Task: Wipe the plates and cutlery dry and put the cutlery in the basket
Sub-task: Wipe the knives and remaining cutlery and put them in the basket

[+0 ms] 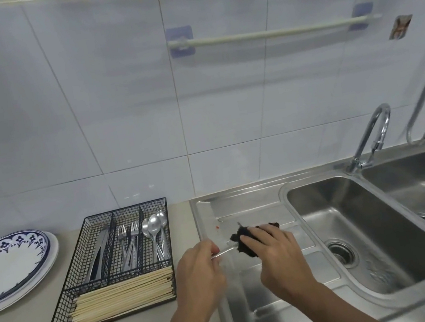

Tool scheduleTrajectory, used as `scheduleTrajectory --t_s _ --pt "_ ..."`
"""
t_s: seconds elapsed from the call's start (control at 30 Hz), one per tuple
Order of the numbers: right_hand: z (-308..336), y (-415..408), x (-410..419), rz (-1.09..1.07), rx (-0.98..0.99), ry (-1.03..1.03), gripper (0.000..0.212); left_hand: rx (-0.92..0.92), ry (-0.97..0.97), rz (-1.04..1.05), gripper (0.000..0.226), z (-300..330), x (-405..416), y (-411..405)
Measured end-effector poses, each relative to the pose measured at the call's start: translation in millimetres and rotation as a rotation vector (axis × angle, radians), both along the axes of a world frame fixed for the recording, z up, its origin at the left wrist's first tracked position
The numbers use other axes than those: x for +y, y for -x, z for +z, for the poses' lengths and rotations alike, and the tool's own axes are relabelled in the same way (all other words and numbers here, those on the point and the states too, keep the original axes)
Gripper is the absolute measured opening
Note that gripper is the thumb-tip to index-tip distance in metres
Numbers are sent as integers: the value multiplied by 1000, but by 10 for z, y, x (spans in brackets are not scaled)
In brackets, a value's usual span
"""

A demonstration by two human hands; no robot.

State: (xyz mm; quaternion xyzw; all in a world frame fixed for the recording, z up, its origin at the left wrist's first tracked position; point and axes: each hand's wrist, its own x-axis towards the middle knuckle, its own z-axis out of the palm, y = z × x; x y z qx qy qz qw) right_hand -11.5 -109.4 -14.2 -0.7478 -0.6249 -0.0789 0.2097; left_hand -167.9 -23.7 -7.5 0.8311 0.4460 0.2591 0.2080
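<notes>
Over the drainboard (244, 212), the left hand (199, 270) pinches a utensil (224, 252) by its handle while the right hand (271, 251) grips a dark cloth (242, 241) around its other end, right of the basket (112, 263)

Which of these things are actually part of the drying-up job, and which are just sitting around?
In use: left hand, right hand, dark cloth, metal utensil, wire basket, plates.
Idle: tap, sink, towel rail.
</notes>
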Motion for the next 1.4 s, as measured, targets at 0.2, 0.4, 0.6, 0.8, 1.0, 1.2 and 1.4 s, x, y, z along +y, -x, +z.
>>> scheduleTrajectory --t_s 0.2,0.4,0.6,0.8,1.0,1.2,1.4 --pt "-42 -183 -69 -79 53 9 76 41 -143 -58 15 -39 17 19" --pt "112 -224 -46 -153 72 -97 68 148 -41 -78 12 20 52 16" --pt "-64 -33 -52 22 -3 -92 68 126 98 -44 18 148 52 -80" --pt "21 -57 -70 16 -6 -74 64 79 256 -25 18 108 22 11" --pt "-116 -210 -143 -83 42 3 68 206 238 -69 18 123 15 2" --pt "-189 -80 -198 161 -65 73 61 293 276 -42 16 144 -15 -59" --pt "-220 -108 -196 20 -16 -77 61 245 280 -60 19 147 -106 -107"
